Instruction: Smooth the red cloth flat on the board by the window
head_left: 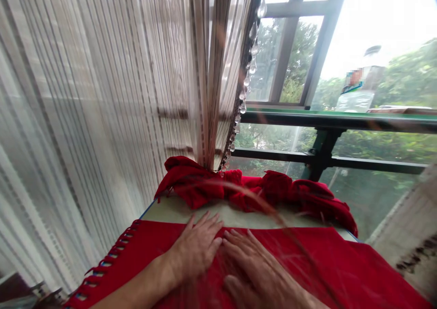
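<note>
A red cloth with a fringed left edge [164, 240] lies spread over a pale board or table top [164, 212]. Flat on this cloth, near its far edge, rests my left hand [200, 240], fingers stretched out and slightly apart. Close beside it my right hand [252, 263] also lies palm down with extended fingers, a little blurred. The hands almost touch at the fingertips and thumb. Beyond the bare pale strip, a bunched red cloth [239, 188] is heaped along the far end; I cannot tell whether it is a separate piece.
A striped sheer curtain [102, 95] hangs at the left, its edge trimmed with clear beads [243, 95]. Behind the table runs a dark metal railing [375, 121] before a window. A bottle-like object [358, 86] stands on the ledge. Pale fabric [406, 227] hangs at the right.
</note>
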{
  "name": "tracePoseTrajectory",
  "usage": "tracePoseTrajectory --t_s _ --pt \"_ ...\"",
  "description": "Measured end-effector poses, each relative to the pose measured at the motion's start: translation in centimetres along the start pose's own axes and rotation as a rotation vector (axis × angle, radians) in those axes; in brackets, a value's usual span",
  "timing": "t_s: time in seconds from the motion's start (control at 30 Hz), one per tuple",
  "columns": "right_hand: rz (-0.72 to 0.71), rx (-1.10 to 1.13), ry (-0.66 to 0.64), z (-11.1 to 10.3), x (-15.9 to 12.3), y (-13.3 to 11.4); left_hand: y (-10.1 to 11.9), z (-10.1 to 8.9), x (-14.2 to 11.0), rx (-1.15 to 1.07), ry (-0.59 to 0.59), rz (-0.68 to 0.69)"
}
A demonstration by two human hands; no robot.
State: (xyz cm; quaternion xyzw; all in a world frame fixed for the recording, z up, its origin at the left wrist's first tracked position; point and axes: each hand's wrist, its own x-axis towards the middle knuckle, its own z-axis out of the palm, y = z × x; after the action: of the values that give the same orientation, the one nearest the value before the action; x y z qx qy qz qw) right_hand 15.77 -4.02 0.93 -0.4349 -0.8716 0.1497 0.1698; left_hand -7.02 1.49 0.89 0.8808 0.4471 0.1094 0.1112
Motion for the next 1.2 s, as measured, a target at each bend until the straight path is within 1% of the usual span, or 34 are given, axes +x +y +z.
tracePoseTrajectory --t_s 0.07,0.17,0.27,0.37,0.5,0.63,0.7,0.77,0.8,0.9,0.97,1.03,1.2 --pt "0.002 -0.013 0.039 0.7 0.2 0.6 0.4 -0.4 0.1 -0.031 0.060 0.020" --pt "-0.009 -0.011 0.123 1.6 0.1 1.5 0.8 -1.2 0.2 -0.111 0.232 0.068" --pt "-0.086 -0.011 0.207 2.2 0.1 2.1 1.0 -1.6 0.2 -0.159 0.358 0.094" --pt "-0.163 -0.034 0.234 2.4 0.3 2.3 1.1 -1.9 0.2 -0.201 0.396 0.118" --pt "-0.226 -0.084 0.219 2.2 0.8 2.6 1.3 -2.2 0.1 -0.271 0.416 0.137" --pt "-0.261 -0.139 0.218 2.0 1.0 2.9 1.2 -2.2 0.2 -0.347 0.443 0.096" --pt "-0.273 -0.151 0.210 2.2 1.1 3.1 1.1 -2.1 0.4 -0.420 0.462 0.070" --pt "-0.290 -0.156 0.188 2.4 1.2 3.2 1.1 -2.0 0.5 -0.571 0.494 0.031" --pt "-0.301 -0.157 0.172 2.5 1.3 3.2 1.2 -2.1 0.6 -0.694 0.509 -0.006" --pt "-0.323 -0.155 0.146 2.9 1.4 3.4 1.5 -2.4 1.0 -1.278 0.525 -0.174" --pt "-0.331 -0.159 0.156 3.0 1.5 3.6 1.7 -2.8 1.1 -1.590 0.509 -0.241" --pt "-0.338 -0.165 0.182 2.9 1.5 3.6 1.9 -3.2 1.2 -1.724 0.491 -0.250" --pt "-0.452 -0.179 0.174 1.4 1.4 3.3 2.4 -3.8 1.0 -1.838 0.414 -0.256"
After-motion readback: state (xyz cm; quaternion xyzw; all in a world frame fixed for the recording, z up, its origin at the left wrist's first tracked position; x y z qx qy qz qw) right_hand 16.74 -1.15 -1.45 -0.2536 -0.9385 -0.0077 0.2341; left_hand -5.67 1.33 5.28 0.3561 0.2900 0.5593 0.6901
